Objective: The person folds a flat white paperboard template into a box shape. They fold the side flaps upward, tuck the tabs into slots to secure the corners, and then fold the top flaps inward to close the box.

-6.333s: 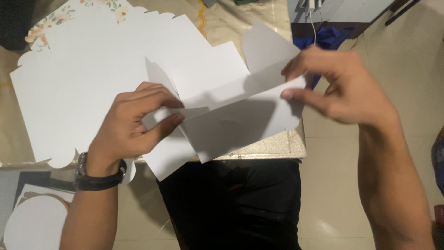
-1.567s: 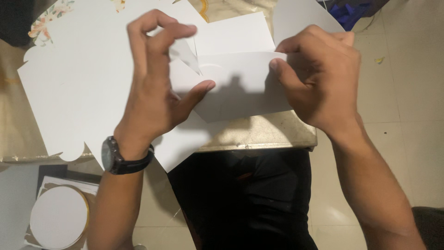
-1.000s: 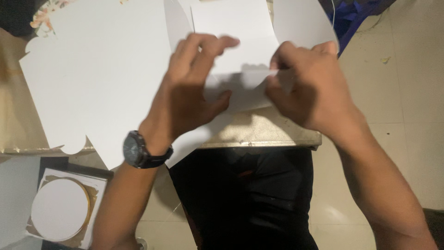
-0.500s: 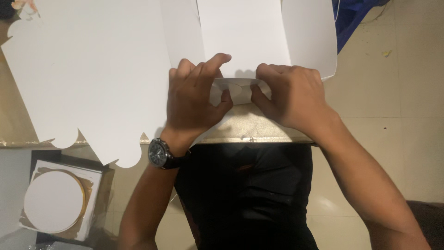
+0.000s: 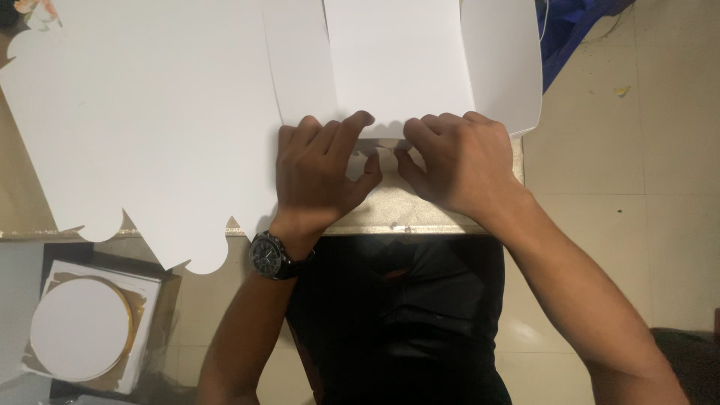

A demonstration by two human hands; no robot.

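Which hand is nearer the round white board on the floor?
Left. The left hand presses the white card sheet at the table edge, up and to the right of the round white board; the right hand sits farther right.

A tan table (image 5: 439, 206) stood before the person, its near edge trimmed with a metal strip. White die-cut card sheets (image 5: 150, 127) with scalloped edges lay flat across it, covering most of its top and overhanging the near edge.
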